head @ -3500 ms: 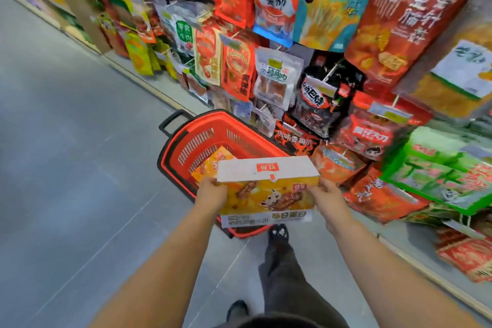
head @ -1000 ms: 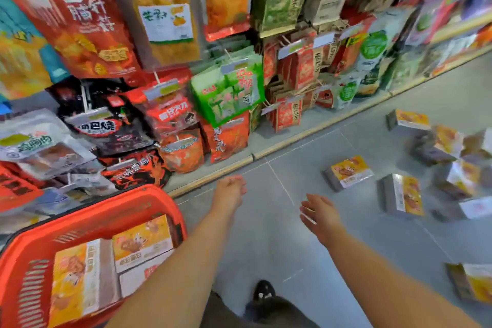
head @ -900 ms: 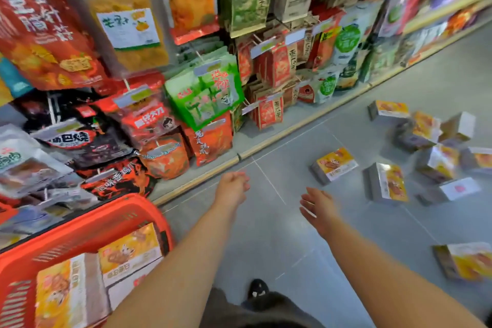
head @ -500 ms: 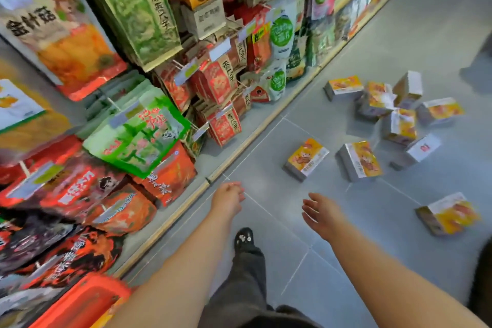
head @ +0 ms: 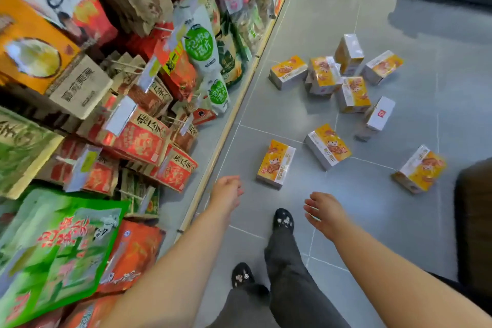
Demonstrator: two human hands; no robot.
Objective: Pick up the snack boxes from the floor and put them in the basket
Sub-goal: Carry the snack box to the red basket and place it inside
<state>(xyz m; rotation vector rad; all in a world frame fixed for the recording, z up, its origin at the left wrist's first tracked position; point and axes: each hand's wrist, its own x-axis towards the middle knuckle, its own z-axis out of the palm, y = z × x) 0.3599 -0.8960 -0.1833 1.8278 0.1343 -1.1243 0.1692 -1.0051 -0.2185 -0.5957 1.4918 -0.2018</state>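
The basket has slipped out of view behind, so this is the walk to fetch another box. The left hand (head: 226, 190) hangs loosely curled and empty near the shelf (head: 229, 125) edge; the nearest snack box (head: 276, 164) lies flat on the floor (head: 399, 221) just ahead; the right hand (head: 323, 212) is open and empty; more snack boxes (head: 343, 77) lie scattered beyond.

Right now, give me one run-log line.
left hand: empty, open | right hand: empty, open | nearest snack box: on floor, untouched | basket: out of view

9 snack boxes (head: 277, 164) on floor, 2 hands, 2 shoes
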